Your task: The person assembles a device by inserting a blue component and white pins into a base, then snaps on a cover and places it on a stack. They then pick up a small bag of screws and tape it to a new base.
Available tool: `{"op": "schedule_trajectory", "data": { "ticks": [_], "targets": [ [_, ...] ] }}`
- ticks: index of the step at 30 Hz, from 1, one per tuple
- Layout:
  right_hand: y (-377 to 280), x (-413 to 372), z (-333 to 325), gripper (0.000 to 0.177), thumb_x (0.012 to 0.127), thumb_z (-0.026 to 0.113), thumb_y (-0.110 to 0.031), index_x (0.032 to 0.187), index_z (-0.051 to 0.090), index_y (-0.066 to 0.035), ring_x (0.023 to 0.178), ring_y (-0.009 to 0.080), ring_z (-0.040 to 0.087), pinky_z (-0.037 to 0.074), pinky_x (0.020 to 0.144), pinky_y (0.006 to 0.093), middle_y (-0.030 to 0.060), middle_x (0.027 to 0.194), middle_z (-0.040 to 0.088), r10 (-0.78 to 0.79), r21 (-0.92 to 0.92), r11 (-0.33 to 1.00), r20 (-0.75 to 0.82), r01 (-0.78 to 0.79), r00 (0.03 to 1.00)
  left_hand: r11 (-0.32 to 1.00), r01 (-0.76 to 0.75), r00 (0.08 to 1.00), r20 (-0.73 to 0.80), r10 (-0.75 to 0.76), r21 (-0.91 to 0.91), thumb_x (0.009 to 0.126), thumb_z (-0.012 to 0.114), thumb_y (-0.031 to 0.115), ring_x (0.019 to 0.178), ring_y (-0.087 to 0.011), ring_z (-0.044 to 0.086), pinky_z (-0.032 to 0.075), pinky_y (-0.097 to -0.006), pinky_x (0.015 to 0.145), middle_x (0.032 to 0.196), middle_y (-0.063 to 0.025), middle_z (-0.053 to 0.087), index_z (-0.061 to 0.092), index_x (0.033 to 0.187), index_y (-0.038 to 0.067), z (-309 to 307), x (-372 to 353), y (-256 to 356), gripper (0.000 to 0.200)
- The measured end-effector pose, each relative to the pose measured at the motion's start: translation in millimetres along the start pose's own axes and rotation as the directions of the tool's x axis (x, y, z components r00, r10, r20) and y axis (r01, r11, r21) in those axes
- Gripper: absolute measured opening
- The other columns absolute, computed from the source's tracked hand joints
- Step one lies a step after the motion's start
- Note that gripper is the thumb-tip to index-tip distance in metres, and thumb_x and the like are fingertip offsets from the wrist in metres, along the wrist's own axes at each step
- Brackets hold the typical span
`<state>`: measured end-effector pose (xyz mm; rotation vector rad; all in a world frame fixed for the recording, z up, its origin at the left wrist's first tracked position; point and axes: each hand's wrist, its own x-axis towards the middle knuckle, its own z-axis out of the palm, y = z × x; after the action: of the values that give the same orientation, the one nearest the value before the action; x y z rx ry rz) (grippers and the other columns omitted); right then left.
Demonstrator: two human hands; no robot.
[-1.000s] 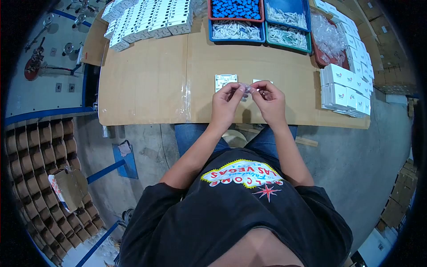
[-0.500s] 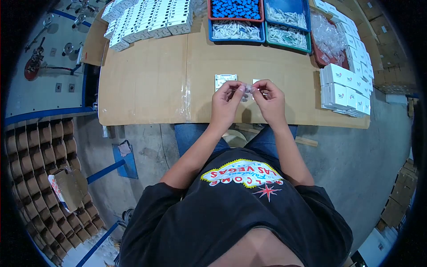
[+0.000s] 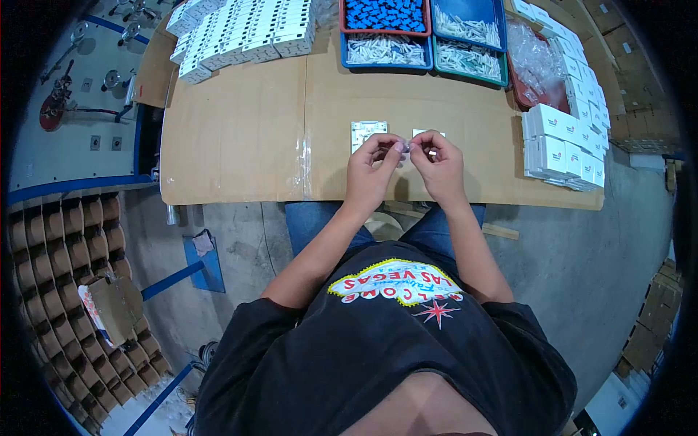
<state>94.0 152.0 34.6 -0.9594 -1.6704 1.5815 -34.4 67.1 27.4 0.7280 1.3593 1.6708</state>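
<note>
Above the front part of the cardboard-covered table (image 3: 240, 145), my left hand (image 3: 374, 166) and my right hand (image 3: 440, 168) meet fingertip to fingertip. Both are closed in a pinch on a small clear plastic piece (image 3: 405, 147), mostly hidden by the fingers. Just beyond my left hand a white printed box (image 3: 367, 131) lies on the cardboard. A second white item (image 3: 419, 133) shows partly behind my right hand.
Trays of blue parts (image 3: 385, 14) and white parts (image 3: 469, 59) stand at the back. White boxes are stacked at the back left (image 3: 254, 33) and right (image 3: 563, 149). A red tray (image 3: 520, 91) holds clear plastic bags (image 3: 534, 58).
My fingertips have drawn slightly closer together, and less of the clear piece shows between them. The boxes and trays have not moved.
</note>
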Motion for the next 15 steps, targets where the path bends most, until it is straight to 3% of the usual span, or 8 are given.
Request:
{"op": "schedule_trajectory", "data": {
  "ticks": [4,6,12,15],
  "targets": [
    [2.7,1.5,1.4,0.005,0.094,0.068,-0.002,0.099,0.065,-0.001,0.081,0.0043,0.055,0.046,0.070,0.0202,-0.0017,0.091,0.063,-0.015,0.017,1.000,0.010,0.014,1.000,1.000,-0.016,1.000,0.002,0.016,-0.007,0.101,0.064,0.009,0.094,-0.0097,0.065,0.053,-0.0255,0.085,0.101,-0.0036,0.069,0.066,0.110,0.000,-1.5,1.5,-3.1,0.013],
    [0.0,1.8,5.1,0.007,0.092,0.070,-0.005,0.096,0.066,-0.001,0.071,0.0015,0.049,0.040,0.060,0.0183,-0.0036,0.082,0.061,-0.068,0.050,0.996,-0.031,0.070,0.997,1.000,-0.027,1.000,-0.001,0.027,0.005,0.101,0.064,0.009,0.094,-0.0096,0.065,0.053,-0.0255,0.085,0.101,-0.0037,0.069,0.066,0.110,0.000,-1.3,1.5,-2.2,0.013],
    [0.3,-0.2,6.1,0.007,0.091,0.072,-0.004,0.096,0.067,-0.002,0.068,0.0004,0.047,0.038,0.059,0.0177,-0.0049,0.080,0.060,-0.053,0.052,0.997,-0.042,0.055,0.998,0.996,-0.048,0.999,0.010,0.047,0.072,0.101,0.064,0.008,0.095,-0.0105,0.066,0.054,-0.0257,0.086,0.101,-0.0049,0.070,0.066,0.110,-0.001,-0.2,-0.1,-3.3,0.013],
    [1.6,-0.8,6.8,0.007,0.091,0.072,-0.004,0.095,0.067,-0.001,0.067,0.0001,0.046,0.037,0.058,0.0178,-0.0054,0.079,0.059,-0.068,0.037,0.997,-0.053,0.070,0.996,1.000,-0.016,1.000,-0.007,0.016,0.003,0.101,0.064,0.008,0.095,-0.0108,0.067,0.053,-0.0255,0.087,0.102,-0.0055,0.071,0.066,0.110,-0.001,-0.2,0.7,-3.5,0.013]
  ]
}}
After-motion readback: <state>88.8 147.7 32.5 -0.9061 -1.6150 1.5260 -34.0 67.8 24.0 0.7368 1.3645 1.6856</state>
